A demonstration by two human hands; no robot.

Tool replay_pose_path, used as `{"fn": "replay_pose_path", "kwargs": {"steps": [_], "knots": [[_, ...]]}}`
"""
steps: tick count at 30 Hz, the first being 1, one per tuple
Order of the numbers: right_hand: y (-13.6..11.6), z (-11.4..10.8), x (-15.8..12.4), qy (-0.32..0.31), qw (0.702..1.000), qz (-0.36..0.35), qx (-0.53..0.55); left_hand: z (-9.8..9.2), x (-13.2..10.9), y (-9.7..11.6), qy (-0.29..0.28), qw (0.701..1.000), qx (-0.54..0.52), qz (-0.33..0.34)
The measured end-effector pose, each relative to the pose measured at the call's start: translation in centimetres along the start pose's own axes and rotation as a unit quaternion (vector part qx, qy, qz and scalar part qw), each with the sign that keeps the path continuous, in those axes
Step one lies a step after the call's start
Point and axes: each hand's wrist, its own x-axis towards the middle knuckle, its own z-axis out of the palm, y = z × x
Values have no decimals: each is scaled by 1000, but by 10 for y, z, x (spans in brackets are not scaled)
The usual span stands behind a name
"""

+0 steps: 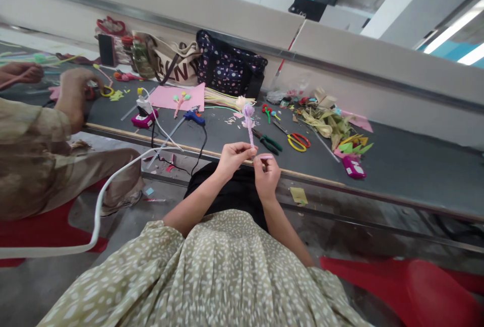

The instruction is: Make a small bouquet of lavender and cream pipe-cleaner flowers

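A pale purple flower (248, 111) with a fuzzy, wrapped stem stands upright above the table's front edge. My left hand (235, 159) pinches the lower end of that stem between thumb and fingers. Close beside it on the right, my right hand (267, 172) is closed on a short lilac strip (265, 157) that sticks out to the right from its fingers. The fingertips of both hands nearly meet at the stem's base. Just behind my hands lie dark green-handled pliers (269, 143), and to their right scissors (297, 141) with red and yellow handles.
A blue glue gun (194, 117), its cable and a magenta power socket (144, 119) lie left. Bags (230, 67) line the wall. Husks and leaves (328, 124) and another magenta block (354, 166) are right. A white cable (99, 206) hangs at left, near another person's arm (73, 97).
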Motion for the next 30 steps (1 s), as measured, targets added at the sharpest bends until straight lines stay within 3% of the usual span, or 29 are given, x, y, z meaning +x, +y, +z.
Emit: {"fn": "replay_pose_path", "kwargs": {"steps": [3, 6, 12, 18, 23, 28, 30], "knots": [[7, -2, -1, 26, 979, -130, -155, 1, 1, -4, 16, 1000, 6, -7], [13, -5, 0, 11, 941, -217, -259, 1, 2, -6, 24, 1000, 8, -11], [13, -9, 3, -14, 901, -278, -332, 0, 3, -6, 39, 999, 10, 2], [10, -8, 3, -13, 912, -260, -317, -2, 4, -9, 35, 999, 18, 13], [8, -5, 3, 12, 940, -216, -264, -3, 3, -8, 32, 998, 40, 29], [6, -2, 2, 10, 996, -45, -83, -2, 1, -3, 29, 998, 39, 33], [4, 0, 3, -9, 999, 41, 26, -1, 1, -2, 24, 999, 32, 29]]}}
